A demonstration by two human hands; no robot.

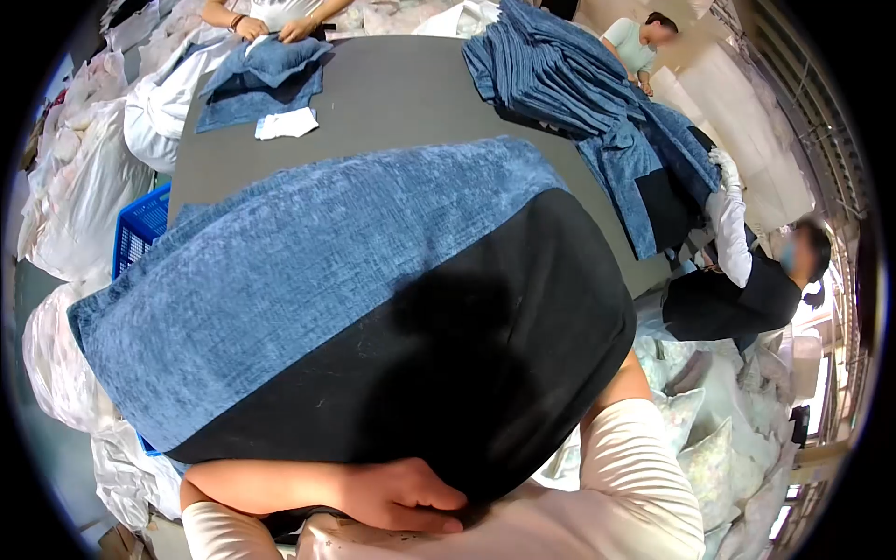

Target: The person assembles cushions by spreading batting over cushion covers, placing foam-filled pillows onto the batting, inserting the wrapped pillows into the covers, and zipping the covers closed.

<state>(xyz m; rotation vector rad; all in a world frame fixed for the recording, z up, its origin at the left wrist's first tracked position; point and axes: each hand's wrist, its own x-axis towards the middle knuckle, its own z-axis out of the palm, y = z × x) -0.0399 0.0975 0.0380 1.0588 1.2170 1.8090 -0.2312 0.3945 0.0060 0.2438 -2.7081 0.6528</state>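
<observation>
A large cover of blue textured fabric (pixel 308 271) with a black fabric panel (pixel 373 392) spreads over the near side of the grey table. My left hand (pixel 406 497) lies at the cover's near edge, against my body, with its fingers curled; whether they grip the black fabric is hidden. On the right my forearm reaches behind the black panel, so my right hand is out of sight beneath or behind the fabric. A dark shadow falls across the panel.
A stack of blue fabric pieces (pixel 560 75) lies at the table's far right, beside a masked co-worker. Another person's hands hold blue fabric (pixel 266 70) at the far left. A white cloth (pixel 287 123), a blue crate (pixel 140 224) and white bags (pixel 79 196) are around.
</observation>
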